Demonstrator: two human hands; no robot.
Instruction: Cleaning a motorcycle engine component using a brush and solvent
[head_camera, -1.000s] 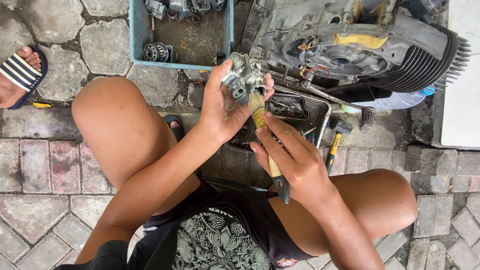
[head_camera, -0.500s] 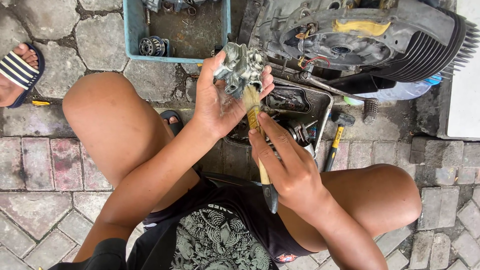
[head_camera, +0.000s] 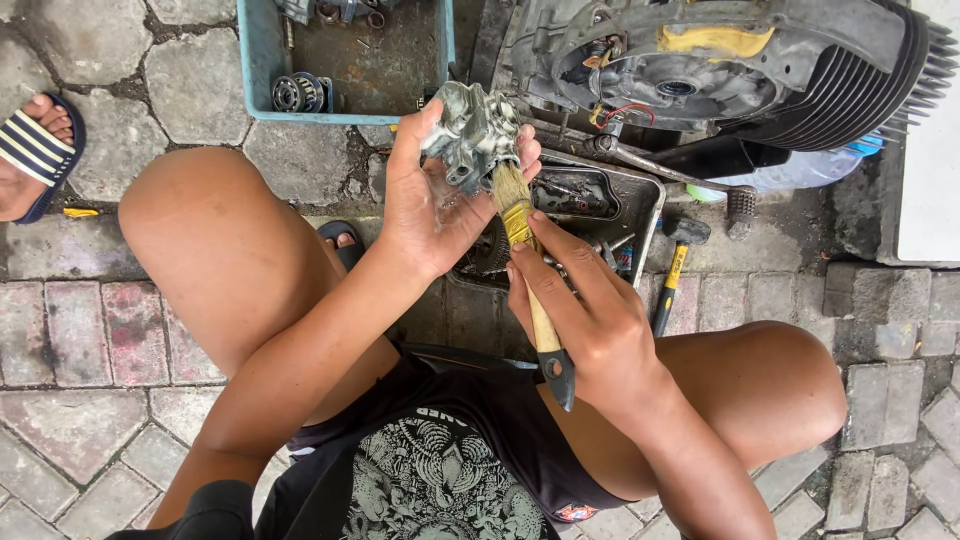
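The left hand (head_camera: 430, 200) is curled shut around a small grey metal part (head_camera: 472, 133), with the thumb on one side and the fingers wrapped round the other, so the part sits up in the air above the knees. The right hand (head_camera: 585, 310) is closed on a brush (head_camera: 528, 270), pinching the wooden handle between thumb and fingers, and the pale bristles touch the lower side of the part. The part looks dirty and a bit wet. To do this brushing well, I think the left hand should hold the part firm and turn it bit by bit, so the bristles get into every hole and corner. Short, soft strokes look best, because the part has small bits sticking out that could bend. It seems wise to keep the part over the metal tray (head_camera: 650, 205) just under it, so drips and dirt fall in there and not on the legs. The tray holds dark small pieces. A hammer (head_camera: 675, 265) with a yellow handle lies just beside the tray on the bricks. A big engine (head_camera: 720, 70) with fins rests past the tray, near the top. A blue box (head_camera: 255, 70) with round metal bits in it sits at the top left. Someone else's foot in a striped sandal (head_camera: 35, 150) is far off at the left edge. A slip could happen if the part is wet, so a tight grip matters.
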